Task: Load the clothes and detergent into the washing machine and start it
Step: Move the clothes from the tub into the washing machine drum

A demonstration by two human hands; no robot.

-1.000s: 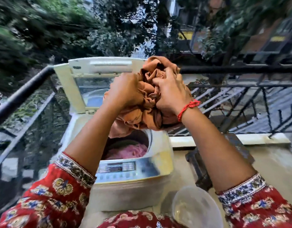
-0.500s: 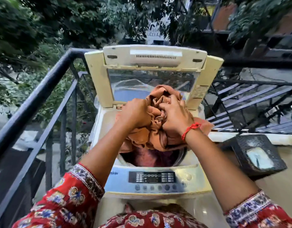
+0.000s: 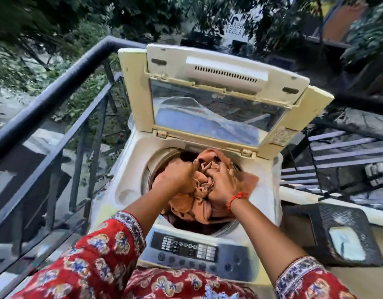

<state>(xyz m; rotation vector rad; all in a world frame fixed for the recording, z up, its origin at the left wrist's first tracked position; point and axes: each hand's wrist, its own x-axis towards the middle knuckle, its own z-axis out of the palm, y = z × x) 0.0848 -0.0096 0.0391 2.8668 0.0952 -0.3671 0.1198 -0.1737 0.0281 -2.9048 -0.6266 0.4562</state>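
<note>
Control panel [image 3: 186, 253]: it sits along the near edge of the washing machine [image 3: 130, 182], just under your forearms; you did not touch any button yet.
Left hand [image 3: 175, 180]: your fingers are clenched into the left side of the orange cloth [image 3: 199, 203], over the left part of the drum opening [image 3: 162, 162].
Right hand [image 3: 224, 187]: also clenched on the same cloth, at its right side; the red thread [image 3: 237, 199] is on this wrist.
What changed: one second ago you held the bundle high, in front of the lid; now both hands have come down and the bundle is in the mouth of the drum.
Where the cloth is: mostly inside the opening, but one flap lies over the right edge of the machine top.
Meaning for the task: I judge the loading is almost finished for this piece; the flap must be pushed in, then detergent, then start.
Lid [image 3: 218, 87]: standing open at the far edge, so nothing blocks you.
Railing [image 3: 57, 83]: behind and to the left.
</note>
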